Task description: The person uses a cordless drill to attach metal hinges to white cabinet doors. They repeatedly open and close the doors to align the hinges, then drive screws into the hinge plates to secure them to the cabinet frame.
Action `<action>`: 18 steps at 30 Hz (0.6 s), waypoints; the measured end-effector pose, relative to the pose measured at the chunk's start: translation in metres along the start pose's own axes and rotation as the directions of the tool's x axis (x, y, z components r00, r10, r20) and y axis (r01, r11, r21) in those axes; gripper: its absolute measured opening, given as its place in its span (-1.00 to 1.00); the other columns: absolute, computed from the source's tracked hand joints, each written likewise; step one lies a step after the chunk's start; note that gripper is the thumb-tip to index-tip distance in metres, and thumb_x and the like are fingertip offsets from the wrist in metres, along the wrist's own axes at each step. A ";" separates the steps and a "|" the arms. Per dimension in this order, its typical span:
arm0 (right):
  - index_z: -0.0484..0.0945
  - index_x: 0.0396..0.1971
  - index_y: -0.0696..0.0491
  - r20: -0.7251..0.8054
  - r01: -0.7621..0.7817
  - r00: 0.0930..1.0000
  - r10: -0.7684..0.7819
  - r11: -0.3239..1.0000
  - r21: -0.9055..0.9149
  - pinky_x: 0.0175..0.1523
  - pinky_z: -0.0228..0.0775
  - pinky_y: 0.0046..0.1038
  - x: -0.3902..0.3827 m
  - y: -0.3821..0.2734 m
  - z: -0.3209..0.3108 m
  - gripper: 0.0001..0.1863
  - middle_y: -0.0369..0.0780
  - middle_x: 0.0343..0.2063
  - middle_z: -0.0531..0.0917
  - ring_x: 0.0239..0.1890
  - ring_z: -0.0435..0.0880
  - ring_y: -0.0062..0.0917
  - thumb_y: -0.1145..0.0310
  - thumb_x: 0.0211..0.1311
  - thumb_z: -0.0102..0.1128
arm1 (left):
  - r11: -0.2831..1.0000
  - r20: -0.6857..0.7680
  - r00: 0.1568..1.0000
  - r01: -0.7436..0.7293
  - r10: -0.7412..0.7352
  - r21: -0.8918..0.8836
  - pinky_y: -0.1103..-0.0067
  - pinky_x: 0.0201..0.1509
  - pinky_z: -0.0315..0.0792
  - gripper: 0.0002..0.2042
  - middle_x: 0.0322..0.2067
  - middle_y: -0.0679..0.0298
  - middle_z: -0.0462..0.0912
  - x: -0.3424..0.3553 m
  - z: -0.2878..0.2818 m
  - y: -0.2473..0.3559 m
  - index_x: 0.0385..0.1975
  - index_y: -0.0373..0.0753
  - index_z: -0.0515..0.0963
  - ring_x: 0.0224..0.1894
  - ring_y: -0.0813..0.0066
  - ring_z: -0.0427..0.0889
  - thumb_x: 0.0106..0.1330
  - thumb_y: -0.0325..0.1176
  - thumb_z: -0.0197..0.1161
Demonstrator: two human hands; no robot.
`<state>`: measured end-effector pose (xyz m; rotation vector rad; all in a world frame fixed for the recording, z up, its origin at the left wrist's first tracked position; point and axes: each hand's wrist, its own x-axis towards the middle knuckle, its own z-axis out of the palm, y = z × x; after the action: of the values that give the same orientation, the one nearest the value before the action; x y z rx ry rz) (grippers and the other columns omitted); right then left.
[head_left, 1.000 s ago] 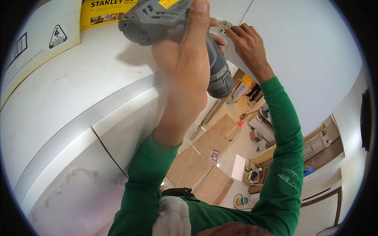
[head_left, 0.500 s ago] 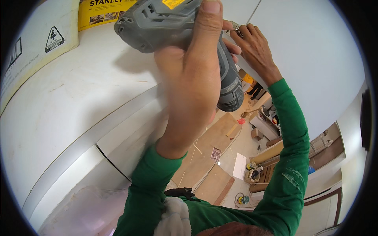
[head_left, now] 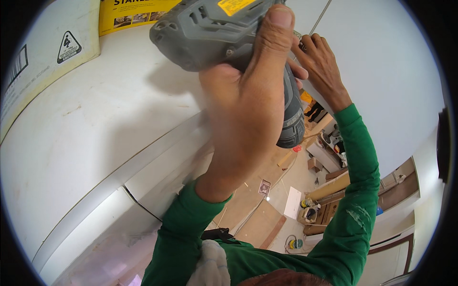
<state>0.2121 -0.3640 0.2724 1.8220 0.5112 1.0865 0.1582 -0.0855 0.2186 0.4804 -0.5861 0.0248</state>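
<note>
My left hand is wrapped round the handle of a grey cordless drill, its thumb lying along the tool's side. The drill's front end is out of the picture or hidden behind the hand. To the right, my right hand has its fingers curled at the edge of a large white panel. A small metal fitting, which looks like a cabinet hinge, is pinched at those fingertips and partly covered by them.
A white surface with a curved-looking edge spreads on the left. On it stand a pale carton and a yellow box. Far below, the floor carries boards, a white sheet, cartons and a small tub.
The drill and my left hand have shifted right and slightly down. My right hand has moved a little the same way, still at the fitting. The whole view has shifted slightly.
</note>
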 end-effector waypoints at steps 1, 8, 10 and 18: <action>0.61 -0.03 0.03 0.002 -0.001 1.000 0.001 1.000 0.012 0.07 0.55 -0.35 0.000 0.000 -0.001 -0.67 -0.25 -0.21 0.57 -0.07 0.57 -0.40 0.52 0.18 0.32 | 1.000 0.000 1.000 -0.001 0.001 -0.002 0.51 -0.41 0.57 -0.62 -0.37 0.14 0.71 0.000 -0.001 0.000 -0.17 -0.37 0.63 -0.47 0.44 0.69 0.45 -0.09 0.40; 0.62 -0.02 0.03 0.032 -0.009 0.999 0.008 1.000 0.027 0.09 0.57 -0.34 -0.004 0.003 -0.002 -0.68 -0.26 -0.19 0.58 -0.05 0.57 -0.40 0.49 0.20 0.33 | 1.000 0.000 1.000 0.001 -0.001 0.013 0.51 -0.42 0.56 -0.65 -0.41 0.16 0.70 -0.001 0.001 -0.003 -0.22 -0.37 0.64 -0.49 0.45 0.68 0.44 -0.12 0.40; 0.62 -0.04 0.03 -0.019 0.009 1.000 -0.009 1.000 0.028 0.08 0.57 -0.34 -0.005 0.004 -0.002 -0.69 -0.26 -0.20 0.57 -0.06 0.57 -0.40 0.48 0.20 0.33 | 1.000 -0.002 1.000 0.001 0.000 0.021 0.51 -0.43 0.55 -0.65 -0.43 0.16 0.70 -0.001 0.003 -0.006 -0.23 -0.37 0.64 -0.49 0.45 0.68 0.44 -0.13 0.40; 0.60 -0.09 0.02 -0.013 0.008 1.000 -0.009 1.000 -0.020 0.07 0.55 -0.37 -0.005 0.005 0.001 -0.73 -0.24 -0.20 0.58 -0.07 0.58 -0.41 0.48 0.20 0.34 | 0.998 -0.032 0.999 -0.007 0.010 0.069 0.51 -0.45 0.53 -0.68 -0.47 0.18 0.68 0.003 0.006 -0.018 -0.29 -0.38 0.65 -0.51 0.45 0.67 0.43 -0.16 0.41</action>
<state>0.2097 -0.3705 0.2744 1.7955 0.5135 1.0943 0.1608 -0.1045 0.2170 0.5431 -0.5566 0.0608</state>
